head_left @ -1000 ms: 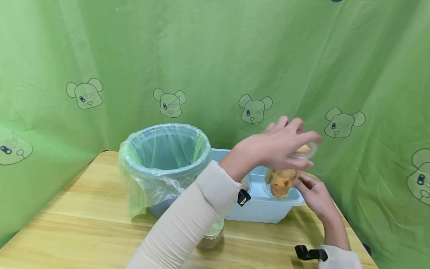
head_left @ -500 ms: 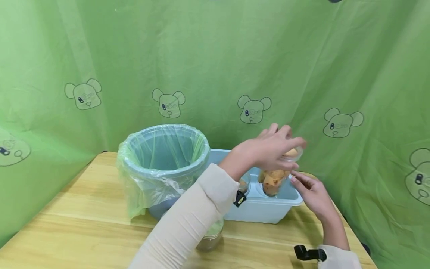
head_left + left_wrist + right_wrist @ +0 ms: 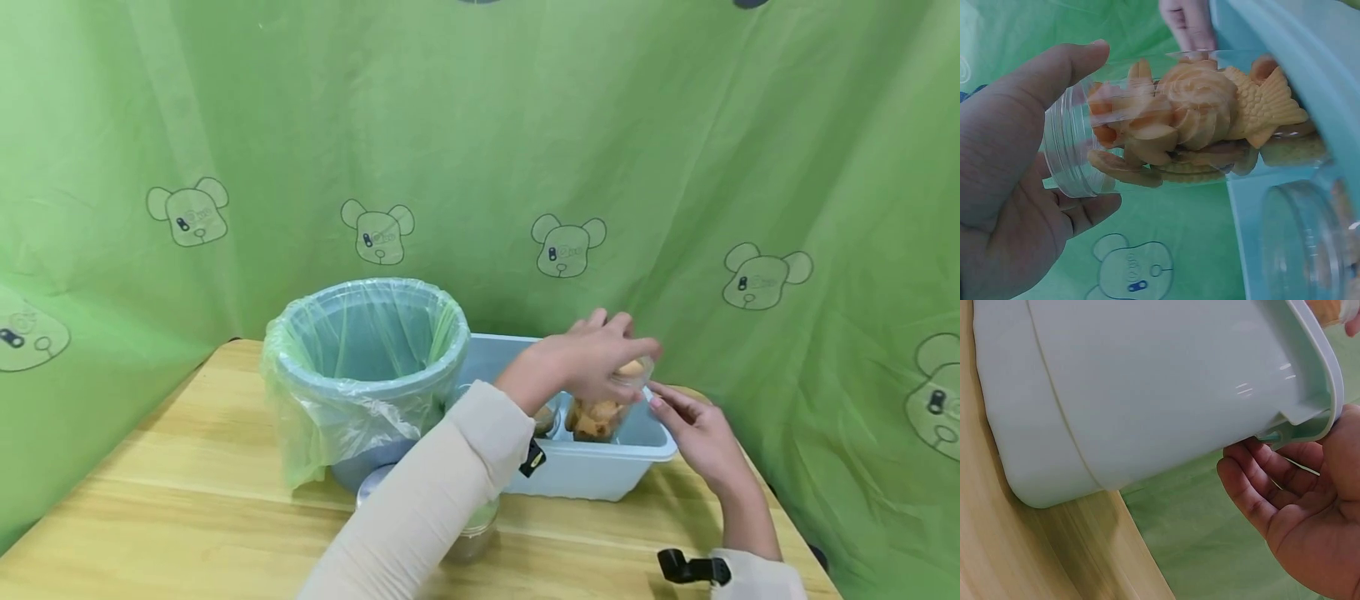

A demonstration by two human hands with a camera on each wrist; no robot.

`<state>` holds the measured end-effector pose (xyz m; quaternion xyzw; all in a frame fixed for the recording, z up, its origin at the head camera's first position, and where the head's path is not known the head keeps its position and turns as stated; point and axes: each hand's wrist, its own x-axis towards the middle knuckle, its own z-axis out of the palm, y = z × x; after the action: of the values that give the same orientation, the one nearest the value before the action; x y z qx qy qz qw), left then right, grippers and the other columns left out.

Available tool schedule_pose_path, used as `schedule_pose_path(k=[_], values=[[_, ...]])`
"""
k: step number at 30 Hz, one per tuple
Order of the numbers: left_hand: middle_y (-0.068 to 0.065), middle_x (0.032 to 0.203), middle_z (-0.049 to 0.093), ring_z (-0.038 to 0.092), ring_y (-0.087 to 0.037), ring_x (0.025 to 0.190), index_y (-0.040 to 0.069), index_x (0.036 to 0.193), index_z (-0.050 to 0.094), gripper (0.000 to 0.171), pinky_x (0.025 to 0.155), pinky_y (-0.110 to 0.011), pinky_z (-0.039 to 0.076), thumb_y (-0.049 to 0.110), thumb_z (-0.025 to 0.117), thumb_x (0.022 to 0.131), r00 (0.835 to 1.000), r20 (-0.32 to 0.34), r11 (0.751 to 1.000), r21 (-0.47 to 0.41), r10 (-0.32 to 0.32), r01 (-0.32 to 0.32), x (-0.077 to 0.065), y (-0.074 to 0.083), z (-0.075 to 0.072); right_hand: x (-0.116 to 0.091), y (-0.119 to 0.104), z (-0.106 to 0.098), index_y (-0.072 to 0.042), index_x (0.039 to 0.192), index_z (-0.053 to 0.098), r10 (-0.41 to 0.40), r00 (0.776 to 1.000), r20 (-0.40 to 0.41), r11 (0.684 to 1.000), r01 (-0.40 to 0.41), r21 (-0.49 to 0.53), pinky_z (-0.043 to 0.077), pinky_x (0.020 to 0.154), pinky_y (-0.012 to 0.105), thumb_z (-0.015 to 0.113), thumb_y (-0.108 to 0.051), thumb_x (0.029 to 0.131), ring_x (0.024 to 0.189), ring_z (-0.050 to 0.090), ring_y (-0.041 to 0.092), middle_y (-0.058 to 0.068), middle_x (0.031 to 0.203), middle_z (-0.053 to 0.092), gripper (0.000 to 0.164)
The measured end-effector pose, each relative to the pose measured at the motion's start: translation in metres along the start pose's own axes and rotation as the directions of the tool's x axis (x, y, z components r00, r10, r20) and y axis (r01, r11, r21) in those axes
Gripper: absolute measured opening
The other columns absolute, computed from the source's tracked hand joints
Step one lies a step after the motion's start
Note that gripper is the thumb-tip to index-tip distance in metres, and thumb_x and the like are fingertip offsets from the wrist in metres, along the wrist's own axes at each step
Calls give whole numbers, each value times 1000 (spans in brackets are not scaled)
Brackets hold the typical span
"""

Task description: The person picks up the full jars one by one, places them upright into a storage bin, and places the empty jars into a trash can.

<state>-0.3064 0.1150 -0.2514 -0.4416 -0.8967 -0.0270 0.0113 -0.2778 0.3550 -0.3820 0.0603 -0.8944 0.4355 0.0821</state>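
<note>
My left hand (image 3: pixel 588 360) grips the screw-top end of a clear jar of biscuits (image 3: pixel 1200 119), thumb on one side and fingers on the other. Fish-shaped and swirled biscuits show through its wall in the left wrist view. The jar's lower part is down inside a light blue plastic bin (image 3: pixel 592 471). At the bin's right end, my right hand (image 3: pixel 1310 512) holds the rim, its fingers curled beneath the lip. Beside the held jar, a second clear jar (image 3: pixel 1304 237) stands in the bin, partly hidden by my left wrist in the head view.
A round blue trash can (image 3: pixel 375 385) lined with a thin green bag stands left of the bin. Before the bin, a jar with a green top (image 3: pixel 476 533) sits on the wooden table (image 3: pixel 187 500), partly behind my left sleeve. A green printed curtain (image 3: pixel 465 125) hangs behind.
My left hand has lowered the biscuit jar down and to the left, deeper into the bin. The right hand has stayed at the bin's rim, shifting only slightly.
</note>
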Motion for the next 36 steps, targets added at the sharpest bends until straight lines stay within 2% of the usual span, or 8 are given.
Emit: schedule_pose_path(k=[4, 6, 11, 13, 18, 21, 29, 36], values=[[1, 149, 37, 34, -16, 124, 42, 150, 41, 58, 106, -31, 35, 54, 62, 98, 1000, 17, 1000, -8, -1, 1, 3, 0, 11, -1, 0, -1, -7, 154, 46, -1, 1000, -7, 1000, 1, -9, 47, 94, 27, 46, -49, 107, 135, 48, 40, 23, 154, 45, 63], [2, 147, 38, 34, -15, 121, 42, 148, 43, 56, 102, -30, 37, 54, 65, 97, 1000, 20, 1000, -20, 1, -1, 4, 0, 15, -1, 0, -1, -7, 154, 46, 2, 1000, -7, 1000, -2, -13, 45, 90, 21, 46, -50, 107, 134, 48, 40, 23, 154, 45, 63], [4, 146, 39, 35, -15, 122, 44, 147, 46, 56, 98, -31, 41, 53, 67, 96, 999, 34, 998, -53, -17, 18, 5, 1, 25, -1, 0, -1, -7, 155, 45, 10, 1000, 0, 1000, -10, -2, 45, 103, 47, 46, -51, 107, 135, 48, 41, 22, 157, 42, 65], [4, 149, 38, 35, -15, 126, 45, 148, 45, 58, 98, -32, 43, 53, 67, 96, 998, 47, 997, -63, -32, 35, 5, 0, 28, -1, 0, -1, -8, 155, 45, 10, 1000, 0, 1000, -10, 0, 44, 104, 51, 46, -51, 107, 135, 48, 41, 21, 157, 42, 64], [4, 153, 35, 35, -17, 132, 45, 147, 46, 57, 91, -35, 49, 53, 68, 95, 996, 67, 993, -93, -60, 66, 6, -2, 36, -2, 0, -2, -8, 154, 46, 5, 1000, -3, 1000, -5, -4, 46, 93, 22, 46, -50, 107, 133, 51, 39, 21, 154, 45, 63], [3, 153, 37, 35, -18, 132, 44, 147, 47, 57, 91, -35, 49, 52, 69, 95, 996, 68, 993, -91, -64, 70, 7, -4, 40, -2, 0, -1, -7, 154, 46, -3, 1000, -4, 1000, 3, 4, 44, 86, 12, 46, -49, 107, 131, 52, 38, 22, 153, 47, 63], [3, 150, 39, 36, -17, 129, 43, 147, 48, 58, 88, -35, 50, 53, 69, 94, 996, 58, 993, -96, -69, 74, 8, -7, 44, -1, 2, -1, -7, 153, 48, -14, 1000, -13, 1000, 14, 6, 46, 85, 10, 47, -49, 107, 112, 54, -3, 20, 152, 49, 62], [1, 157, 34, 33, -20, 138, 43, 151, 43, 58, 102, -39, 47, 52, 64, 98, 995, 60, 993, -77, -82, 87, 10, -9, 48, -1, 1, -1, -7, 153, 48, -7, 1000, -15, 1000, 7, 13, 47, 84, 11, 47, -48, 107, 112, 53, -3, 21, 151, 49, 62]])
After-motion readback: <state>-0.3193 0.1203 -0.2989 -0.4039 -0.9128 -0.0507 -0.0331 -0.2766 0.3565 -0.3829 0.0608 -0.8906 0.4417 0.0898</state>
